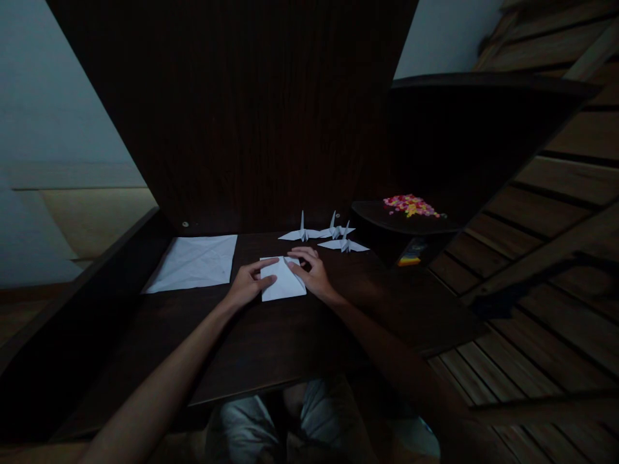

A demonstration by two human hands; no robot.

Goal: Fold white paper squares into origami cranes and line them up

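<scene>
A small folded square of white paper [283, 287] lies on the dark desk in front of me. My left hand [247, 283] grips its left side, with the thumb on top and the fingers along the upper edge. At the upper right corner, my right hand [312, 274] pinches the paper, and a slanting fold line shows beside its fingers. Just beyond my right hand stand three white paper cranes, one at the left [302, 234], another behind [333, 231] and one nearer [345, 245]. The undersides of the fingers are hidden.
A larger creased white sheet [196, 264] lies at the left of the dark desk [232, 361]. On a rounded shelf [372, 212] at the right sits a pile of small pink and yellow pieces [411, 205]. A raised side board [97, 283] bounds the desk's left.
</scene>
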